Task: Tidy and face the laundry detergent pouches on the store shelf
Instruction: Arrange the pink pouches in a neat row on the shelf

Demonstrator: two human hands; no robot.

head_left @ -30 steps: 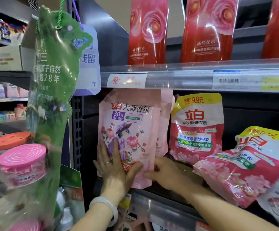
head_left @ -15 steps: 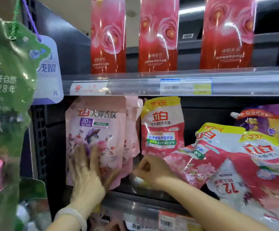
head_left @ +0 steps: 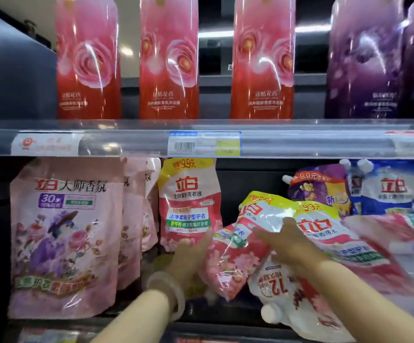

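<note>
Now that both hands have left the pale pink pouches (head_left: 63, 233) at the left end of the lower shelf, those stand upright and face forward in a neat row, so that part of the job looks finished. Work has shifted to the tumbled red-and-white pouch (head_left: 244, 243) near the middle of the shelf, which leans tilted against its neighbours. The left hand (head_left: 191, 256), bangle on the wrist, is partly open with its palm pressed to the pouch's lower left side. The right hand (head_left: 287, 241), which half a second ago sat curled low by the pink row, now lies spread over the pouch's upper right. Just left of it, one matching standing pouch (head_left: 188, 204) is already upright. To the right, a heap of fallen pouches (head_left: 349, 243) lies slanted, one upside-down pouch (head_left: 282, 293) with its cap toward the shelf's front edge. Righting this pile is likely the bulk of what remains.
</note>
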